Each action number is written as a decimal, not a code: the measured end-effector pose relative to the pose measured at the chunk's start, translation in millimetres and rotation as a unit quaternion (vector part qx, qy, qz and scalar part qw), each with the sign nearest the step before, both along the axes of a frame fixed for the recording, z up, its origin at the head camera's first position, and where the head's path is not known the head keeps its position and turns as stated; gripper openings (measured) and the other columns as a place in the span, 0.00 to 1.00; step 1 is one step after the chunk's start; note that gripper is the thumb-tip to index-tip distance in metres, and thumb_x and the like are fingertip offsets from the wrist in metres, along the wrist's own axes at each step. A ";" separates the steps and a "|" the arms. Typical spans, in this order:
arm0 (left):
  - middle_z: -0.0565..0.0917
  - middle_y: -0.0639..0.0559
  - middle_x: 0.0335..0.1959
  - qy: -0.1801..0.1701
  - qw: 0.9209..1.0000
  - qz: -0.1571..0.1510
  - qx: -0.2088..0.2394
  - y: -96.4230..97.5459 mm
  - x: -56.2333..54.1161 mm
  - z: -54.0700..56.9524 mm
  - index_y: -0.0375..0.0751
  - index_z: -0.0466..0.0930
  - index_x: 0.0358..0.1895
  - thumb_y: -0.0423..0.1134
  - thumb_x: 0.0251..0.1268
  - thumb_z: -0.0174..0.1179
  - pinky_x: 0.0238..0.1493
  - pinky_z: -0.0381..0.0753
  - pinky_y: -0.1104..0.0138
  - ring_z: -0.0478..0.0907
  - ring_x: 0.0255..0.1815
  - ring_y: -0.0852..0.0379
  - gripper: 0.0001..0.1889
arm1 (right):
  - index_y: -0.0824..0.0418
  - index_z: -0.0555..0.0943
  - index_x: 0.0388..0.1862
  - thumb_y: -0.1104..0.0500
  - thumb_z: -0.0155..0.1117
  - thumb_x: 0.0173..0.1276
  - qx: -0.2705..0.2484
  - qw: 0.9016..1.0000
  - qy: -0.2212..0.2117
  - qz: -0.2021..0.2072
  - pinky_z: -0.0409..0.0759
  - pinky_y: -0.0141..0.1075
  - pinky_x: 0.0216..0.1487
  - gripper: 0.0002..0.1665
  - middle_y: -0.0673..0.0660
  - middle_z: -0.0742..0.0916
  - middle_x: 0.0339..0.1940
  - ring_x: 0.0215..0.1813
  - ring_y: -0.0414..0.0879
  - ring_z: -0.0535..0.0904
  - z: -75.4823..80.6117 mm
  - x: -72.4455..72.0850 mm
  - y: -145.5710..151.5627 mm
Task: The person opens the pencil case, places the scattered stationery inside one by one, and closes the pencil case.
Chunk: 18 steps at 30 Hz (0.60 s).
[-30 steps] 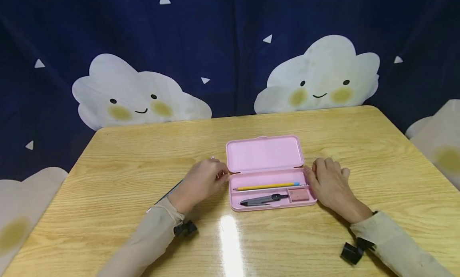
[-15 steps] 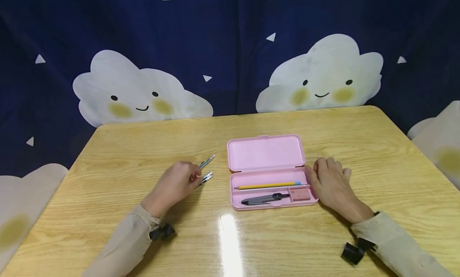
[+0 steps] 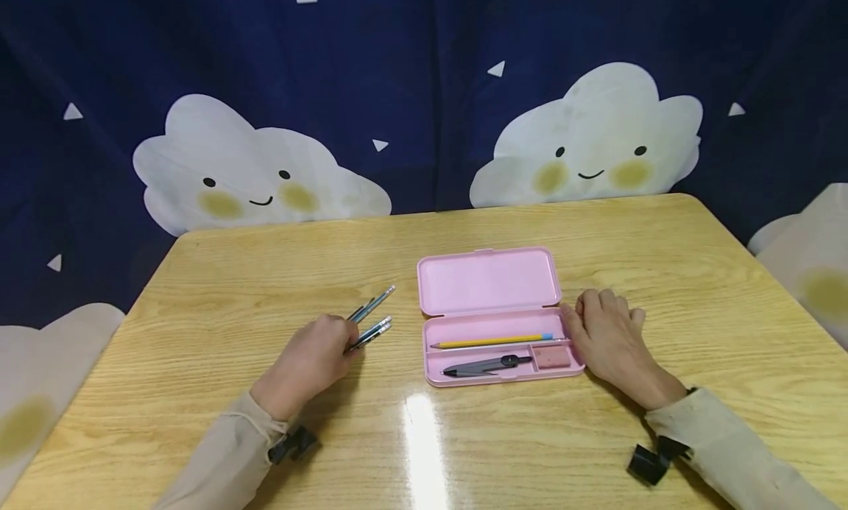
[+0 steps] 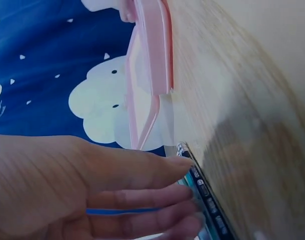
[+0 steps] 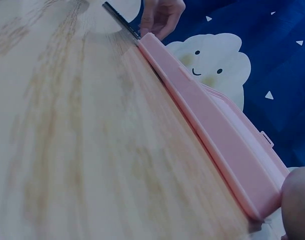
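Note:
My left hand (image 3: 308, 363) is left of the pencil case, low over the table. Its thumb and fingers pinch slim dark and teal pencils (image 4: 207, 200) with pale ends, which fan out past the fingertips in the head view. The pink pencil case (image 3: 489, 280) lies with its lid laid back. Inside are a yellow pencil (image 3: 490, 342) with a blue end, a grey compass (image 3: 483, 367) and a pink eraser (image 3: 551, 358) in its small compartment. At the case's right end rests my right hand (image 3: 606, 337), thumb against the edge and fingers loosely bent.
Everything lies on a light wooden table (image 3: 265, 274), with a bright reflection in front of the case. Behind it hangs a dark blue cloth (image 3: 424, 90) printed with smiling clouds. Each wrist carries a black camera mount.
My left hand has drawn back leftward, away from the case's left edge, and the pale-ended pencils now show beyond its fingers. The right hand and the case stay put.

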State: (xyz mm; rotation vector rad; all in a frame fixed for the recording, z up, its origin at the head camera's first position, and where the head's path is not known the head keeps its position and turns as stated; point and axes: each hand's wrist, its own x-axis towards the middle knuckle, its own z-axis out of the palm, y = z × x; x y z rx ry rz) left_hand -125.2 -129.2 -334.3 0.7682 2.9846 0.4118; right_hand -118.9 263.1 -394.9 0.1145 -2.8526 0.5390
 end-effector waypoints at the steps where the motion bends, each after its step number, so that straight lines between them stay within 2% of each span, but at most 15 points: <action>1: 0.69 0.56 0.16 0.000 1.000 0.001 -0.001 0.0 0.4 -0.1 0.44 0.72 0.16 0.31 0.54 0.68 0.19 0.66 0.68 0.63 0.19 0.60 0.16 | 0.61 0.66 0.32 0.47 0.41 0.77 0.000 1.000 -0.001 0.000 0.51 0.47 0.35 0.20 0.59 0.69 0.30 0.35 0.57 0.63 0.0 0.2 -0.2; 9: 0.74 0.54 0.18 -0.009 1.000 0.006 -0.020 1.4 0.1 -3.1 0.43 0.75 0.17 0.26 0.51 0.67 0.20 0.68 0.66 0.66 0.19 0.59 0.13 | 0.61 0.66 0.32 0.47 0.41 0.77 0.000 1.000 0.000 0.000 0.52 0.47 0.35 0.20 0.59 0.68 0.30 0.35 0.57 0.63 0.8 0.5 0.2; 15: 0.70 0.54 0.16 -0.024 0.999 0.012 -0.027 0.6 3.0 0.2 0.43 0.70 0.15 0.24 0.50 0.65 0.19 0.66 0.67 0.65 0.19 0.58 0.16 | 0.61 0.67 0.32 0.47 0.41 0.77 0.002 1.000 0.005 0.002 0.51 0.47 0.34 0.20 0.59 0.68 0.29 0.34 0.57 0.63 -0.6 -0.5 0.3; 18: 0.71 0.53 0.17 -0.030 0.999 0.014 -0.032 0.3 4.7 1.8 0.43 0.70 0.16 0.22 0.49 0.64 0.19 0.67 0.67 0.66 0.19 0.58 0.16 | 0.61 0.67 0.32 0.47 0.41 0.77 0.001 1.000 0.005 0.002 0.52 0.47 0.34 0.20 0.59 0.69 0.29 0.34 0.57 0.63 -0.6 -0.3 0.4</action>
